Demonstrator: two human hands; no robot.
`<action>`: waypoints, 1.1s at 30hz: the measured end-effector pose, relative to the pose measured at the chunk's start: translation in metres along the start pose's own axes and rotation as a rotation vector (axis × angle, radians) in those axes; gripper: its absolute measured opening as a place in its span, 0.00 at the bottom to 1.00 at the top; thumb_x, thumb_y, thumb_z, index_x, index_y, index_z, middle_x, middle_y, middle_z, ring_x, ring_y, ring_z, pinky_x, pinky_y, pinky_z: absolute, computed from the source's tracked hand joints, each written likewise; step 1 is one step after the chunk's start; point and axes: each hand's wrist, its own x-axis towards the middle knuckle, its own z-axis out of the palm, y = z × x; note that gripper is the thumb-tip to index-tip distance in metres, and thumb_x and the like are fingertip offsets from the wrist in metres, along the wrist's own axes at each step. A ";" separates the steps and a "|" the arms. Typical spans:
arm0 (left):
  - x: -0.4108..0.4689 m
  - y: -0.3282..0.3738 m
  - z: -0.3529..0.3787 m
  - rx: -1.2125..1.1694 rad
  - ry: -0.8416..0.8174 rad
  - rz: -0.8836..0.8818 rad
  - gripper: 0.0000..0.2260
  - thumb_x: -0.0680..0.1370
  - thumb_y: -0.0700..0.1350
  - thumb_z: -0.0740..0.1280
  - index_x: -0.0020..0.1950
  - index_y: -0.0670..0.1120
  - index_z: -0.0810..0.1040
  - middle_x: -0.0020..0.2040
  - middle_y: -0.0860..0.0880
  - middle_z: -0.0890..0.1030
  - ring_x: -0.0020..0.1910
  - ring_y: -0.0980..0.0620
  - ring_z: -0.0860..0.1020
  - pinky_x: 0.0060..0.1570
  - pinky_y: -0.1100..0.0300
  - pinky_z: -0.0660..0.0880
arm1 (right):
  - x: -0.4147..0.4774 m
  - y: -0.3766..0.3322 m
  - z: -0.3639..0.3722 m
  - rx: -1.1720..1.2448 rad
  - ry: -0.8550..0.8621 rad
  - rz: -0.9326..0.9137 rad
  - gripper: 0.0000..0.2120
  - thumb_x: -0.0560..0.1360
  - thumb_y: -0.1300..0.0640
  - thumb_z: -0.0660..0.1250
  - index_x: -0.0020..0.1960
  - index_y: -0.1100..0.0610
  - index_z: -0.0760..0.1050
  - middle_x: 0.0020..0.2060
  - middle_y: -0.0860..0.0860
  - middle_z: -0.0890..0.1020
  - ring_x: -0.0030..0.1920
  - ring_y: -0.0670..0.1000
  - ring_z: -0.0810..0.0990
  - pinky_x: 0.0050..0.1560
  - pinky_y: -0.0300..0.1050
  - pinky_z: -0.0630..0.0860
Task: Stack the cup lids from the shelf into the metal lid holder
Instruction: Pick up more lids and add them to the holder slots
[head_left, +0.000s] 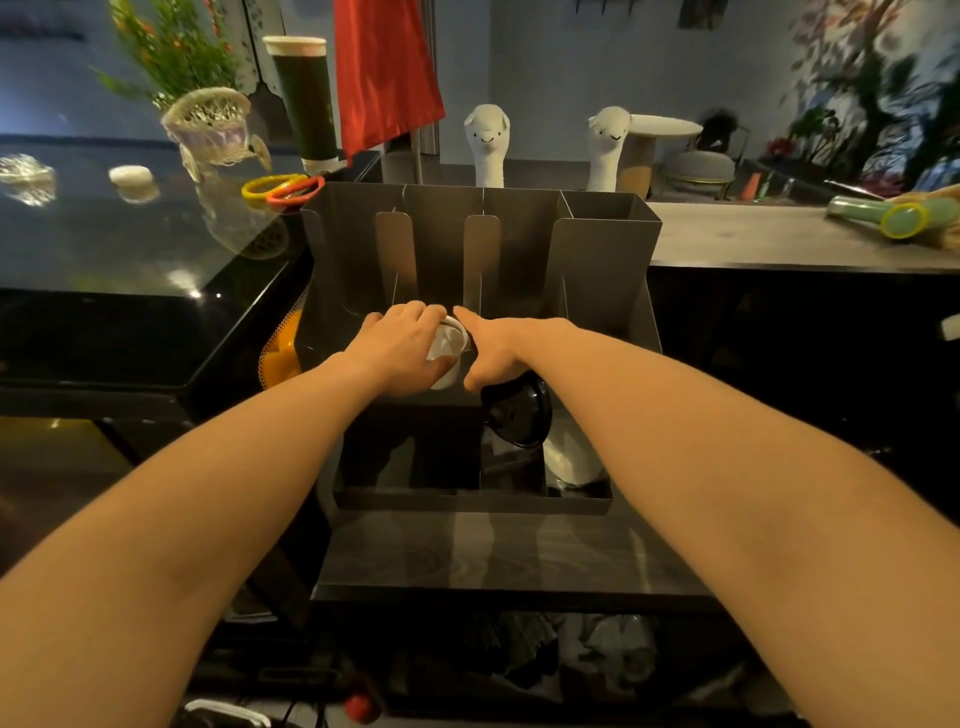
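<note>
- White plastic cup lids (448, 353) are being held at the front of the grey metal lid holder (602, 260).
- The left hand (400, 348) is gripping them; the right hand (498, 348) is touching alongside, grasp unclear.
- Placing seems under way; next, seating them squarely and letting go.

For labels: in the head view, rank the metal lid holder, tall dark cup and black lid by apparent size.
1. metal lid holder
2. tall dark cup
3. black lid
Cup stands farther back; true size unsure.
</note>
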 end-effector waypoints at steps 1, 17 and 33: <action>-0.001 -0.001 0.001 0.040 -0.012 0.011 0.30 0.78 0.61 0.66 0.75 0.51 0.63 0.72 0.48 0.69 0.71 0.45 0.68 0.70 0.42 0.64 | -0.001 -0.001 0.001 -0.013 0.000 -0.004 0.46 0.74 0.52 0.72 0.81 0.51 0.45 0.70 0.57 0.71 0.61 0.57 0.74 0.61 0.52 0.73; 0.000 0.014 -0.004 0.389 -0.185 -0.024 0.28 0.79 0.61 0.62 0.75 0.48 0.66 0.73 0.48 0.71 0.74 0.45 0.66 0.74 0.33 0.44 | 0.019 -0.026 0.012 -0.109 -0.047 0.162 0.27 0.73 0.53 0.70 0.70 0.55 0.70 0.52 0.54 0.76 0.53 0.57 0.77 0.61 0.55 0.75; -0.047 0.006 0.004 0.007 0.305 0.129 0.15 0.78 0.53 0.67 0.61 0.48 0.80 0.60 0.49 0.80 0.64 0.48 0.75 0.69 0.46 0.66 | -0.023 -0.003 0.035 0.174 0.410 -0.086 0.25 0.78 0.53 0.68 0.71 0.50 0.64 0.52 0.51 0.78 0.43 0.50 0.78 0.41 0.43 0.76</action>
